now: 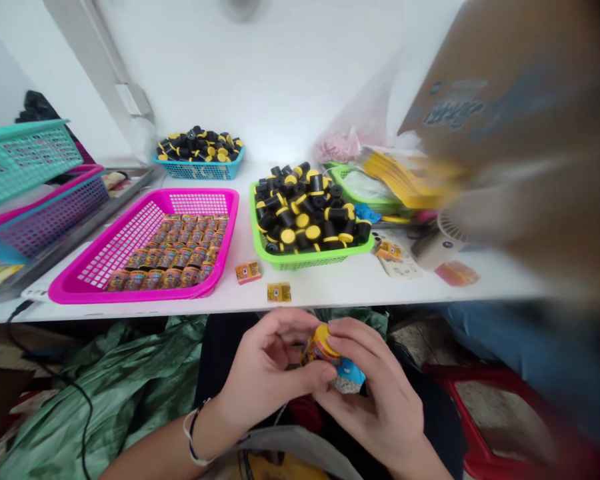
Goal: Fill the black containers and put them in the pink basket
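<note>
Over my lap, just in front of the table edge, I hold a small yellow-lidded canister (pixel 320 345) with a colourful printed label round it, tilted. My left hand (pixel 265 377) is closed on its side, the thumb stretched across it. My right hand (pixel 380 383) is closed on it too, fingers over the yellow lid end. Fingers hide much of the canister. Between my hands, a blue patch (pixel 351 371) shows below it; I cannot tell what it is. Nearest on the table lie a pink-edged label stack (pixel 249 272) and a yellow label stack (pixel 279 292).
A pink basket (pixel 220 267) holds rows of labelled canisters. Plain black, yellow-lidded canisters fill a green basket (pixel 310 260) and a blue basket (pixel 200 171). Stacked baskets (pixel 30 160) stand left; a small fan (pixel 443 237) and a blurred cardboard box (pixel 500 93) are right.
</note>
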Motion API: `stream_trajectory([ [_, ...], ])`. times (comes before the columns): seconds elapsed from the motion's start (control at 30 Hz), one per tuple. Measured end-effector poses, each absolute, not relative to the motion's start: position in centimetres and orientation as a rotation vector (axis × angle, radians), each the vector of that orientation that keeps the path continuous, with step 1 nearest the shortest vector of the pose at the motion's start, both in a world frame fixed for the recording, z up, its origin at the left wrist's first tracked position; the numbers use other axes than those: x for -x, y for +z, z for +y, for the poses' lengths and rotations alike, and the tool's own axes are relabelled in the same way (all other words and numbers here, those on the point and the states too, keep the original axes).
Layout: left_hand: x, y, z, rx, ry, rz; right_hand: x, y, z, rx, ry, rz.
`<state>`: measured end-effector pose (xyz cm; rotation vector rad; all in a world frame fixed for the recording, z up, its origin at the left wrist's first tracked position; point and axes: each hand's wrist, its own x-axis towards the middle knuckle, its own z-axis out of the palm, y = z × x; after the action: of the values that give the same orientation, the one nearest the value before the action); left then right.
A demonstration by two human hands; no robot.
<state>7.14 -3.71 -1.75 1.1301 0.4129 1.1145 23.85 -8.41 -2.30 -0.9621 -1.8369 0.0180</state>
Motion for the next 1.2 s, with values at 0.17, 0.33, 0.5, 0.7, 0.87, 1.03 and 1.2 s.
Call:
stream_trajectory([
  [0.17,-4.1,1.5,-1.8,-1.961,1.021,0.675,-24.4,-2.2,-8.6,1.065,-0.078,-1.966],
  [0.33,2.2,6.4,6.3,-2.324,0.738,1.399,-26.2,-2.6,-8.6,1.114,-0.168,-1.915],
  [0.5,6.7,6.5,16.0,-2.357,0.378,1.762,-27.6,-3.3,-7.7,1.143,-0.226,-1.969],
  [0.7,7.7,3.5,19.4,-2.426,0.027,1.607,-26.9,-3.4,-5.5,1.120,-0.107,-2.026],
  [0.87,7.1,4.5,17.5,-2.530,0.121,1.573,-27.4,-1.9,-0.8,1.186,-0.116,-1.969],
  [1.03,2.1,4.0,10.1,-2.774,0.464,1.337,-29.8,0.1,7.5,1.428,-0.257,-1.823],
  [1.2,-4.1,-2.6,4.3,-2.940,0.374,1.091,-32.0,1.0,12.1,1.690,-0.274,-1.781],
])
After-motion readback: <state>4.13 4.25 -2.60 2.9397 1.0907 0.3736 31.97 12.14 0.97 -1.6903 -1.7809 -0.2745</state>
